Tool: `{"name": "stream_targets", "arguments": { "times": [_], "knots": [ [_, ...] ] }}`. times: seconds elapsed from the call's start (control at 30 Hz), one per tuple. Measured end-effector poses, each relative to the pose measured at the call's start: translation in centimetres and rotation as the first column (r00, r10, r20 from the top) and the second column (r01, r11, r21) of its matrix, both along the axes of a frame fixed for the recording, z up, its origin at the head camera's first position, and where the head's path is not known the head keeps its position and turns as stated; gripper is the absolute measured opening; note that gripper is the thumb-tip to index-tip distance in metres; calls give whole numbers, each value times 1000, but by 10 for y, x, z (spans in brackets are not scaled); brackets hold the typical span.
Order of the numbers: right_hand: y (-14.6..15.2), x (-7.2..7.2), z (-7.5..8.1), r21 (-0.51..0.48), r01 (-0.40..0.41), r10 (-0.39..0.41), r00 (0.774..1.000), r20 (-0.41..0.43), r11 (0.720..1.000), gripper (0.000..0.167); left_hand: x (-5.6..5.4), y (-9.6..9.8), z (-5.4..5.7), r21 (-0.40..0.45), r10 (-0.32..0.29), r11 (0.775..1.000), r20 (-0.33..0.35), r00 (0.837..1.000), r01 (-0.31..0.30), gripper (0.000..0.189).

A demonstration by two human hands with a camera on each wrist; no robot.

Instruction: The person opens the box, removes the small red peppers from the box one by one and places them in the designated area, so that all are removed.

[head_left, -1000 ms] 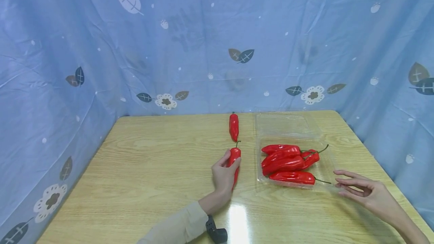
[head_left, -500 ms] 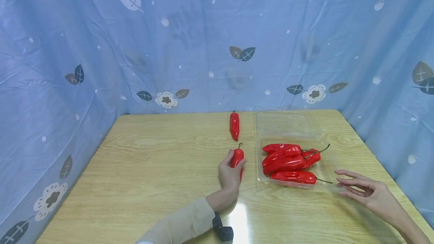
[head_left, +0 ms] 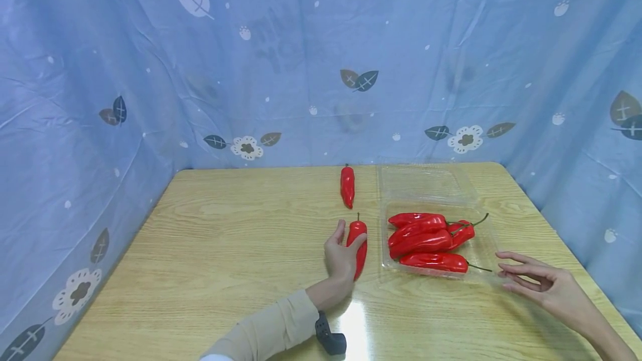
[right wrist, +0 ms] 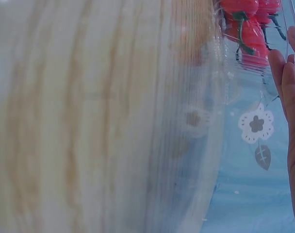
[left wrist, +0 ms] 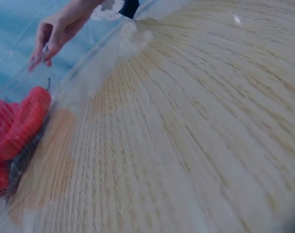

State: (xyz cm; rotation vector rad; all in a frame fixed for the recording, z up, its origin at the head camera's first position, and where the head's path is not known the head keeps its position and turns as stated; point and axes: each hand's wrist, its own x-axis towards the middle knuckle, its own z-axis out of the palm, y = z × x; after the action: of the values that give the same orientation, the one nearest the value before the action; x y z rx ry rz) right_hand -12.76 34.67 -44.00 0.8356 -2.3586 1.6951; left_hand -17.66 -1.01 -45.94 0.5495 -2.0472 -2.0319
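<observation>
My left hand (head_left: pixel 341 261) has its thumb over one side of a red chili pepper (head_left: pixel 360 261) and its fingers along the other, low over the wooden table. The pepper's green stem points away from me. Beyond it lies another red chili pepper (head_left: pixel 347 187). To the right, a clear plastic box (head_left: pixel 482 244) with several red peppers (head_left: pixel 434 262) in it lies unfolded. My right hand (head_left: pixel 546 283) pinches the box's right front corner; in the right wrist view its fingers (right wrist: pixel 290 80) are at the clear rim. The left wrist view does not show the pepper in my left hand.
The box's clear lid (head_left: pixel 426 183) lies open behind its base. A blue patterned curtain (head_left: pixel 301 60) closes off the back and sides of the wooden table (head_left: pixel 225 238). A black device (head_left: pixel 330 338) is strapped at my left wrist.
My left hand and its pepper have shifted right toward the box. Over the last half second the pepper has turned slightly, and more of its tip shows. My right hand has stayed at the box's corner.
</observation>
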Motion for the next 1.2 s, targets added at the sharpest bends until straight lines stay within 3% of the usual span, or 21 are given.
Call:
{"name": "stream_targets", "arguments": {
  "times": [0.27, 0.57, 0.8, 0.97, 1.03, 1.2],
  "knots": [
    [1, 0, -1, 4, -14, 14, 1000, 2, 1000, 35, -1, -11, 0, 84, -41, 996, -9, 999, 42, 62],
    [-1, 0, 4, 2, -3, 3, 1000, -7, 1000, 31, 2, -27, 12, 132, -121, 981, -162, 979, 143, 55],
    [1, 1, 1, 20, 2, -2, 1000, 9, 1000, 33, 21, -19, 27, 168, -192, 958, -226, 955, 233, 49],
    [1, 1, 2, 43, 22, -22, 1000, 13, 999, 32, 31, -3, 37, 148, -280, 927, -342, 897, 345, 47],
    [1, 1, 2, 36, 23, -23, 1000, 12, 999, 32, 32, 3, 37, 147, -326, 901, -391, 861, 409, 47],
    [0, 0, 1, -19, -4, 4, 1000, 13, 1000, 33, 27, 17, 33, 156, -443, 811, -464, 767, 563, 46]
  ]
}}
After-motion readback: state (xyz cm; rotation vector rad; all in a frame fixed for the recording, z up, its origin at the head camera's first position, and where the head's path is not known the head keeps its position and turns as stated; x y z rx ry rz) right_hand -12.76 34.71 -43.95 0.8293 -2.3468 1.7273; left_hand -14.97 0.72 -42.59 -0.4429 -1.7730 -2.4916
